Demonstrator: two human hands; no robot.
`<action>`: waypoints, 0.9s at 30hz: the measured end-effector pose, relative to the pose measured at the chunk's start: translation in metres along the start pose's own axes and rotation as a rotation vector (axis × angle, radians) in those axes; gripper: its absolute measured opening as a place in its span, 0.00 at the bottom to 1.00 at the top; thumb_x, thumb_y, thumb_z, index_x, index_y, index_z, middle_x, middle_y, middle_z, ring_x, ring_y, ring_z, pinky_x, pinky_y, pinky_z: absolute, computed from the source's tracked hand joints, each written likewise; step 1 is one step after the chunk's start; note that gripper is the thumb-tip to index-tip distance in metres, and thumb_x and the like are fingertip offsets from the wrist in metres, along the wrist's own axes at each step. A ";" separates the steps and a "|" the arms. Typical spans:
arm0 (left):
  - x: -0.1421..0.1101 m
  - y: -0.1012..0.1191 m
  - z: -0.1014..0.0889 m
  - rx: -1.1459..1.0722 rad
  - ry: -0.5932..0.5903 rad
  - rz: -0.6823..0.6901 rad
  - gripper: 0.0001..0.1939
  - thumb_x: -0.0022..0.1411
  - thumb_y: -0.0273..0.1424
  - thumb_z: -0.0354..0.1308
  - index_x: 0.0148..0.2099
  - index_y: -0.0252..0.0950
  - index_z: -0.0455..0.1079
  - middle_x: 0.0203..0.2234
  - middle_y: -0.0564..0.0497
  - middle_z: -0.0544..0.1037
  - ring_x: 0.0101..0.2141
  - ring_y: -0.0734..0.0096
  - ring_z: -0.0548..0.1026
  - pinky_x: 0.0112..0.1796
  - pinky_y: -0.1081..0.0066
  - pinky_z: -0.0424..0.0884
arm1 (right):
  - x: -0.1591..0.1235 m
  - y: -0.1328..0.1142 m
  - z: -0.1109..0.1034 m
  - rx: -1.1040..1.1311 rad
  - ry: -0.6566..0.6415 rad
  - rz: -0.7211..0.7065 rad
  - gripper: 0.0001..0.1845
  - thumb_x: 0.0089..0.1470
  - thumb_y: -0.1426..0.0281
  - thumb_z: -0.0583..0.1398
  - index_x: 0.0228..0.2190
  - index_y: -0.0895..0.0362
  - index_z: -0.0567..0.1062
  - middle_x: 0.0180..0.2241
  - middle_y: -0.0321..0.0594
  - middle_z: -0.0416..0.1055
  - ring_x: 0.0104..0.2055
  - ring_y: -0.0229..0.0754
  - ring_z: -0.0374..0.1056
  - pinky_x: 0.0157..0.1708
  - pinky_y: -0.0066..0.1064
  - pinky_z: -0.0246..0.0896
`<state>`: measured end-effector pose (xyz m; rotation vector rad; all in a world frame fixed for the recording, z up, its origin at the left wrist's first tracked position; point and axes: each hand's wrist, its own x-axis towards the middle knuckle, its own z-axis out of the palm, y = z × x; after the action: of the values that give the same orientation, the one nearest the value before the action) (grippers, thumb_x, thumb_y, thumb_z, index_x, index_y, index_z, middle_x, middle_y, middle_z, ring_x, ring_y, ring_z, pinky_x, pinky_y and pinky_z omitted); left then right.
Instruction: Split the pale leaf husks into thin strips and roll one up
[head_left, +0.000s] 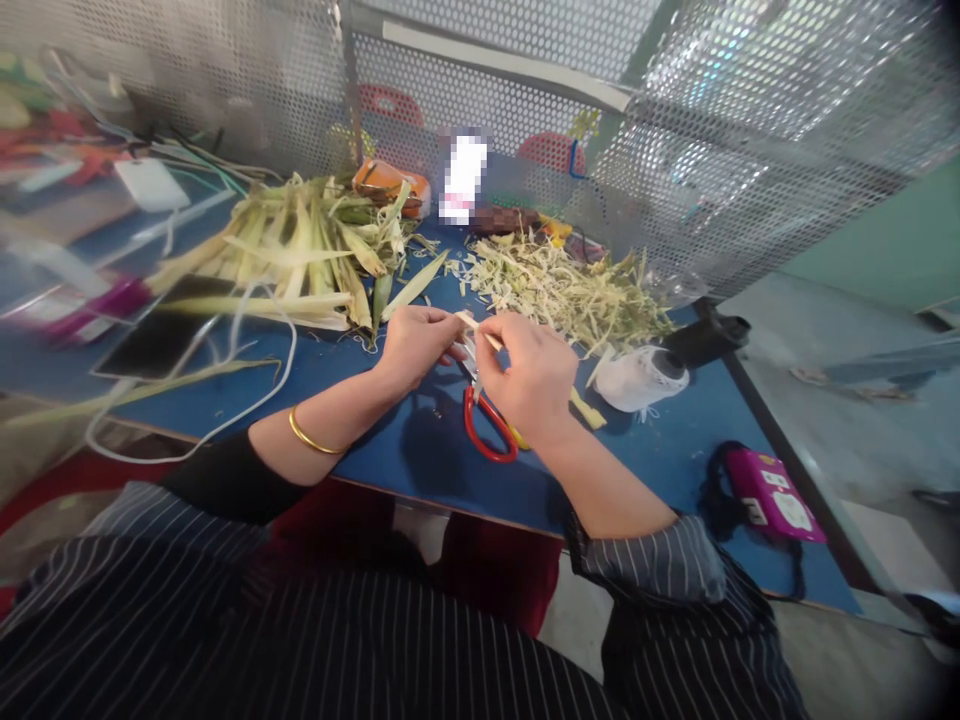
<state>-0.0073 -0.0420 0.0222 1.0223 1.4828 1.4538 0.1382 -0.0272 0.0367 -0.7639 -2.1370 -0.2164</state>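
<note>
At far left on the blue table [675, 450], a dark flat screen [161, 335] lies partly under long leaves; a white cable [161, 461] loops beside it and runs down past the near edge. Behind it is a heap of pale green and yellow leaves [292, 245], with an orange packet [390, 185] at its far right end.

The left hand [420, 345], a gold bangle [311, 432] on its forearm, has its fingers closed narrowly on one end of a pale strip [468, 320]. The strip is at mid-table, between the two hands. Red-handled scissors [471, 425] sit just below it; whether they rest on the table or in the palm cannot be told. The right hand [529, 375] pinches the strip's other end.

Beyond the right hand is a loose heap of shredded scraps [555, 280]. Further right are a spool of white thread [641, 380], a black tube [709, 340] touching it, and, nearer the person, a purple box [772, 492].
</note>
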 end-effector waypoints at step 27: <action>0.003 0.003 -0.005 -0.488 -0.187 -0.192 0.05 0.47 0.26 0.65 0.29 0.30 0.73 0.23 0.52 0.75 0.25 0.79 0.72 0.31 0.77 0.70 | -0.006 0.012 0.018 -0.213 -0.125 -0.202 0.12 0.62 0.73 0.51 0.38 0.54 0.74 0.37 0.41 0.74 0.38 0.43 0.64 0.46 0.40 0.49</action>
<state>-0.0132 -0.0411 0.0250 0.6737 0.9919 1.4391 0.1358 -0.0129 0.0196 -0.6968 -2.3368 -0.5223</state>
